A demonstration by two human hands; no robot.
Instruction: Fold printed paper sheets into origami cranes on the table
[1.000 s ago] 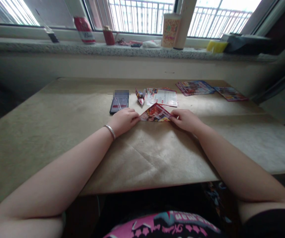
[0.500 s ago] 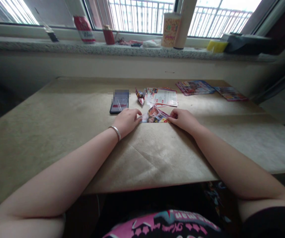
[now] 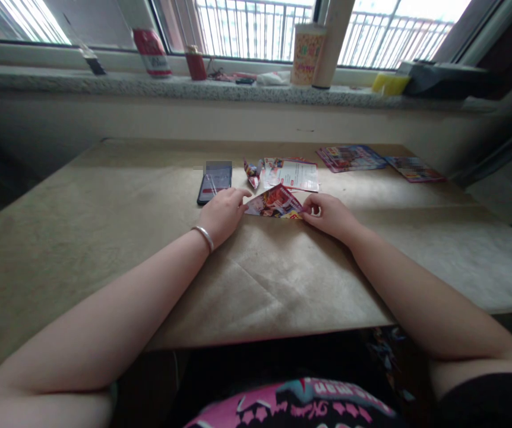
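Observation:
A colourful printed sheet of paper, folded into a triangle-like shape, lies between my two hands on the table. Its left corner is pinched by my left hand, thumb and fingers closed on it. My right hand grips the right corner between thumb and forefinger, its other fingers curled. Just behind the sheet are a small folded paper piece and a stack of printed sheets. A dark phone lies beside my left hand, partly behind it.
Two piles of glossy leaflets, a left pile and a right pile, lie at the table's back right. On the stone windowsill stand a red and white can, a patterned cup and a yellow object. The table's front edge is near my body.
The sheet's folded top has risen and more of its printed face shows. My left hand has shifted slightly left and away from me; my right hand has barely moved.

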